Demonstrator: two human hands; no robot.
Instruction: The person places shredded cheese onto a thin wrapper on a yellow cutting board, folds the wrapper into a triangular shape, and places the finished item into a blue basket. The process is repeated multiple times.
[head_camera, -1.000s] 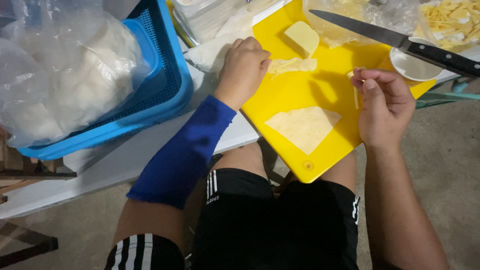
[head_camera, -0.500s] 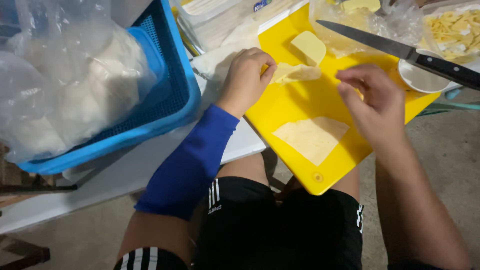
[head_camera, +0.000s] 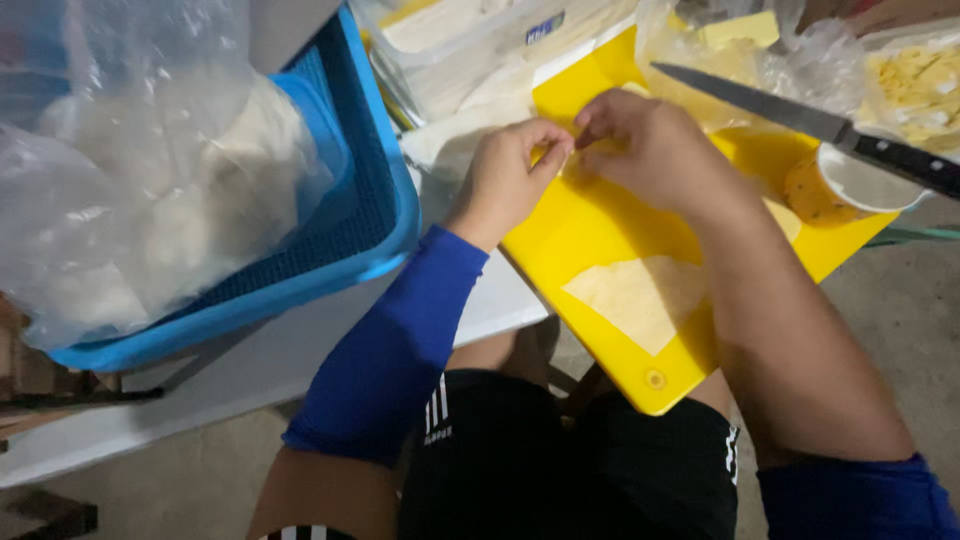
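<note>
Both hands, left hand (head_camera: 505, 175) and right hand (head_camera: 650, 150), together, fingertips pinching a thin pale wrapper sheet over the yellow cutting board (head_camera: 600, 220); looks limp, tear-prone, best gripped at edges.

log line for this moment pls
left hand: fingertips pinching at board's far end | right hand: meeting left hand | yellow cutting board: pale wrapper sheet lying flat | knife: resting, untouched
</note>
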